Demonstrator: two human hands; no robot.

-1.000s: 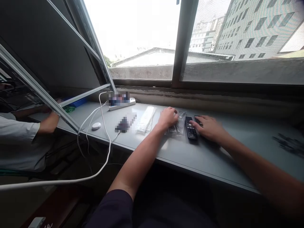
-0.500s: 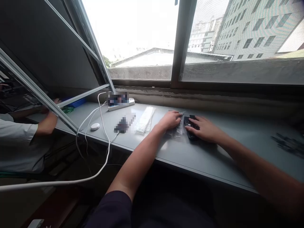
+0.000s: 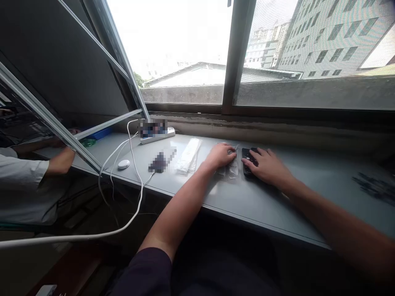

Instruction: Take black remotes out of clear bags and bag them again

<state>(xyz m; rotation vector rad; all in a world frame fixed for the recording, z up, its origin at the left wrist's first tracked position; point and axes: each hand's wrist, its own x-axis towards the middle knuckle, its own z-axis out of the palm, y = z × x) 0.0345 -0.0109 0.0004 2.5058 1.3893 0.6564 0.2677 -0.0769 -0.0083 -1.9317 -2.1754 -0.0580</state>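
My left hand [image 3: 220, 155] rests on a clear plastic bag [image 3: 232, 170], its fingers curled over the bag's upper part. The bag lies flat on the tabletop and wrinkles below my fingertips; what is inside, if anything, I cannot make out. Just right of it lies a black handheld device with small buttons [image 3: 247, 164], like a remote control. My right hand [image 3: 268, 166] grips this device from the right, with the thumb across its near part and fingers over its far part. The hand covers its right side.
Left of my hands lie white plastic-wrapped packets [image 3: 189, 155], a blurred-out device on a cable [image 3: 159, 162] and a round white puck [image 3: 124, 164]. A power strip [image 3: 157, 136] stands behind. A white cable [image 3: 140, 197] loops over the table edge. Another person's arm [image 3: 61, 160] is beyond the metal frame [image 3: 89, 158].
My right hand has shifted slightly right with the black device, which now lies straighter and a little farther from the bag. My left hand has barely moved.
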